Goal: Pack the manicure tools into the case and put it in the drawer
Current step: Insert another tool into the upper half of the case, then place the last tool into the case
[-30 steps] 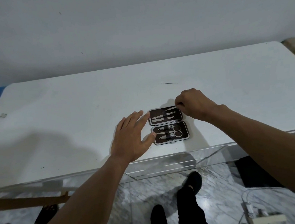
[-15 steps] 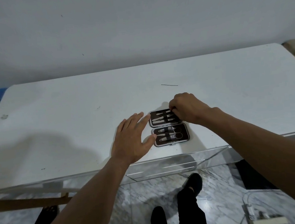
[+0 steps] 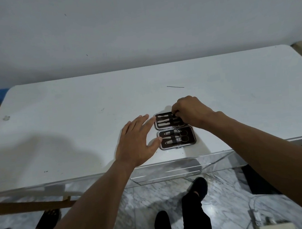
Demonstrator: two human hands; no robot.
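Note:
A small dark manicure case (image 3: 175, 129) lies open flat on the white table (image 3: 74, 121) near its front edge. Its near half holds scissors and clippers (image 3: 177, 137) under a strap; its far half holds slim metal tools (image 3: 164, 120). My left hand (image 3: 138, 143) rests flat on the table, fingers spread, thumb and fingertips touching the case's left edge. My right hand (image 3: 190, 111) covers the right end of the far half, fingers pinched on a thin tool there. The pinched tool is mostly hidden.
A clear acrylic drawer (image 3: 169, 171) stands pulled out under the table's front edge, below the case. A thin dark line (image 3: 175, 86) lies on the table behind my right hand. Feet stand on the marble floor; a charger and cable (image 3: 256, 218) lie at the lower right.
My right hand has moved left and down from the case's far right corner onto the far half, fingers closing on a tool. My left hand has stayed at the case's left edge.

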